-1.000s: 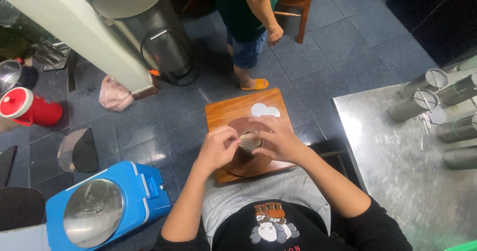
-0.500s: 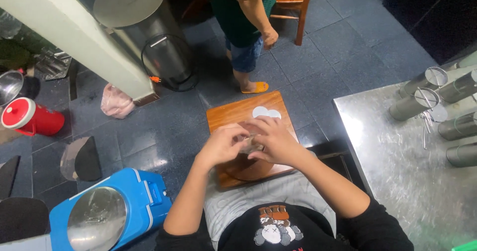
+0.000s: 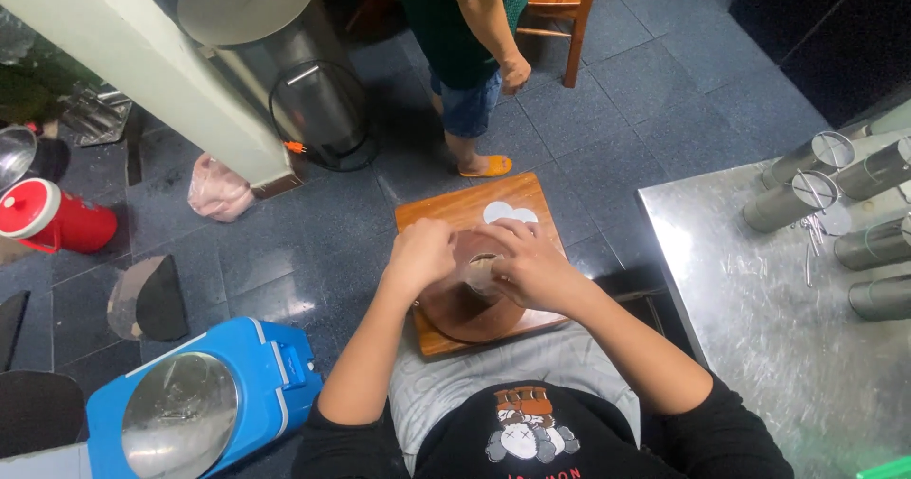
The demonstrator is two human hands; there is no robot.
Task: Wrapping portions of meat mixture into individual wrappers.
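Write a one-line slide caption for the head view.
Both hands, left hand and right hand, close around a small pale piece above a round brown dish on a wooden board.

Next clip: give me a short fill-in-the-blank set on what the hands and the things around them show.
1. The left hand and right hand meet over a round brown block lying on a ____ board.
2. On the board's far end lie pale ____ discs.
3. On the floor at the person's left stands a ____ cooler with a shiny round lid.
4. The metal cylinders rest on a steel ____.

Missing words: wooden; white; blue; table
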